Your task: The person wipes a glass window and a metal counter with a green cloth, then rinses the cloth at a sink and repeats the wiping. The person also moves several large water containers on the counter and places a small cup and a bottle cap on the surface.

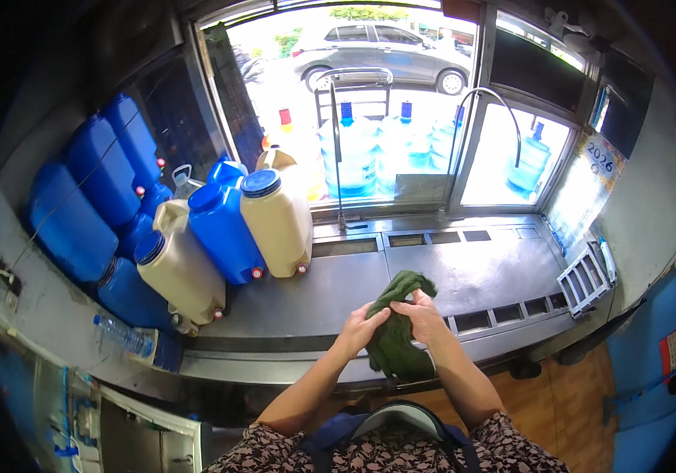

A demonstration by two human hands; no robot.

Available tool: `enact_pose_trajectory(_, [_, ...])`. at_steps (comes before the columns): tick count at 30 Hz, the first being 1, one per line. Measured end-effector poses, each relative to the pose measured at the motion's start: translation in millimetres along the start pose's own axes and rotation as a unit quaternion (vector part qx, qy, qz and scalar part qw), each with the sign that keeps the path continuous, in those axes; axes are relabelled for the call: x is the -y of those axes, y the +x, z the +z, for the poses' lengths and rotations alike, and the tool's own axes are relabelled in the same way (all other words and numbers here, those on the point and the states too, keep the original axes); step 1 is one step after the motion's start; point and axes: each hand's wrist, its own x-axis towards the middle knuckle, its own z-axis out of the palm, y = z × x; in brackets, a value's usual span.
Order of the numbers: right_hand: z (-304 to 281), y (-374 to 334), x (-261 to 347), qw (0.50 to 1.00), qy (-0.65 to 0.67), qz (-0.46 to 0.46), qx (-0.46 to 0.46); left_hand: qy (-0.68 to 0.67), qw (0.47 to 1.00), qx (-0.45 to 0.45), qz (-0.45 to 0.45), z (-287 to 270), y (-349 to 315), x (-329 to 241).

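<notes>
A dark green cloth point(399, 353) is held up in front of me, its top folded over and its lower end hanging over the counter's front edge. My left hand point(362, 327) pinches its left side, thumb pointing inward. On the other side, my right hand point(423, 317) grips the upper part with bent fingers. Both hands are close together, with the thumbs almost meeting. Part of the fingers is hidden behind the fabric. Below the hands lies the steel counter point(318, 296).
Beige jugs point(276, 221) and blue jugs point(224, 236) crowd the counter's left side. A tall faucet point(340, 181) and a curved one point(518, 142) rise at the back. Large water bottles point(348, 162) stand beyond the window opening. A grey plastic rack point(585, 280) leans at the right end.
</notes>
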Motion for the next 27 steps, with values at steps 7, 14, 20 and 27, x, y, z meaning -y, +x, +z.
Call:
enact_pose_trajectory(7, [-21, 66, 52, 0.967, -0.236, 0.084, 0.049, -0.110, 0.981, -0.162, -0.015, -29, 72, 11])
enact_pose_trajectory(14, [-45, 107, 105, 0.793, -0.589, 0.047, 0.146, -0.038, 0.981, -0.027, -0.186, -19, 131, 11])
enact_pose_trajectory(20, [-98, 133, 147, 0.706, -0.688, 0.039, 0.166, 0.032, 0.988, -0.120, -0.088, -18, 159, 7])
enact_pose_trajectory(27, [-181, 173, 154, 0.704, -0.708, 0.041, 0.024, 0.172, 0.930, -0.319, 0.066, 14, 171, -18])
